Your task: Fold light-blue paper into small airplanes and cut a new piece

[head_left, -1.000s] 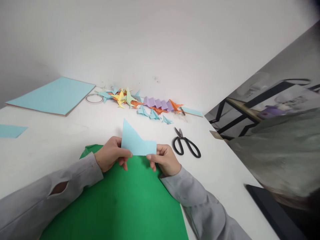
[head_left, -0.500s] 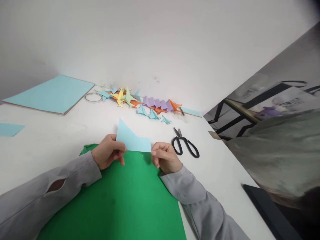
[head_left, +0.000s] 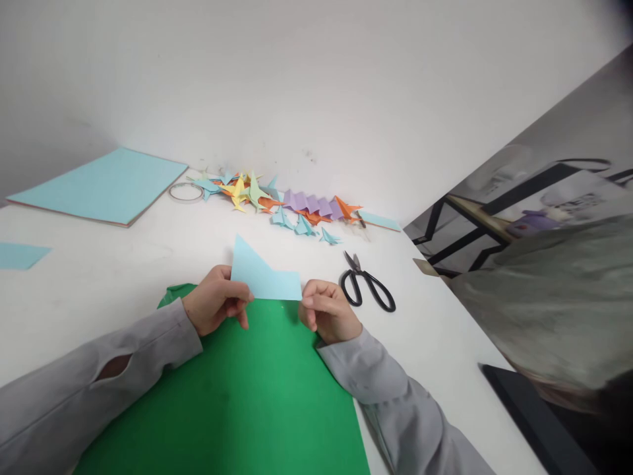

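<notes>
A light blue sheet of paper point(head_left: 264, 278), folded so that a slanted peak rises on its left side, is held up between my hands. My left hand point(head_left: 217, 302) pinches its lower left corner between thumb and fingers. At the lower right corner, the thumb and forefinger of my right hand point(head_left: 330, 310) grip the edge. Beneath both hands lies a green sheet point(head_left: 247, 396), crumpled at its far left corner. Black-handled scissors point(head_left: 364, 282) rest on the white table just right of my right hand, blades slightly apart.
Along the wall sits a row of folded paper figures point(head_left: 252, 194) and a purple pleated strip point(head_left: 312, 204). A stack of blue paper point(head_left: 106, 188), a tape ring point(head_left: 186, 192) and a blue piece point(head_left: 22, 256) lie left. A dark flat object point(head_left: 534, 415) is at the right edge.
Almost nothing differs. The whole view has shifted very slightly, and both hands still hold the blue paper in the same pose.
</notes>
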`<state>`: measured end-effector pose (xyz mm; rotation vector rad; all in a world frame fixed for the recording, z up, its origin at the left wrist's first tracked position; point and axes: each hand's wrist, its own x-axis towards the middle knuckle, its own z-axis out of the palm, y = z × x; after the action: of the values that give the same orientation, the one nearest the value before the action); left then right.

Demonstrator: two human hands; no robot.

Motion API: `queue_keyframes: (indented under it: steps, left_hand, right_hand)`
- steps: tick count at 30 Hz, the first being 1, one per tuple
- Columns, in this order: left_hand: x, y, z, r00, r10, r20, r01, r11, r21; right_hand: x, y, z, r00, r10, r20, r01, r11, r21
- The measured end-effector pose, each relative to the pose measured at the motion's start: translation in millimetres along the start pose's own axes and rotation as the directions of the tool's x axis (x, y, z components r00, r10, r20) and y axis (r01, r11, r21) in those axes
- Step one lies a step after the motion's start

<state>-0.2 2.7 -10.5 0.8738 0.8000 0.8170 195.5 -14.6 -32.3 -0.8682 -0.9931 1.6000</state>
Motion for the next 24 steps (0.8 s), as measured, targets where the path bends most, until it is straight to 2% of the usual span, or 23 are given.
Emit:
queue_keyframes:
  steps: [7,14,19,24]
  left_hand:
    - [-1.4,2.4,1.8,0.999,-0.002,-0.034,0.001,1.000,-0.024]
    - [0.0,0.4,1.1,1.000,0.009,-0.008,-0.008,1.000,0.014]
    - [-2.0,-3.8,4.4,0.997,0.006,0.072,-0.021,0.976,0.219]
    - [-3.7,-4.7,8.4,0.998,0.019,0.065,-0.045,0.901,0.431]
  right_hand:
    - [1.3,-1.5,0.6,0.999,-0.026,-0.024,0.026,0.999,0.025]
    - [0.1,1.6,6.7,0.998,-0.037,0.052,0.042,0.995,-0.092]
    - [-1.4,5.1,10.2,0.996,-0.028,0.089,0.051,0.960,-0.276]
    - [-3.4,2.2,12.4,0.997,-0.022,0.071,0.042,0.950,-0.308]
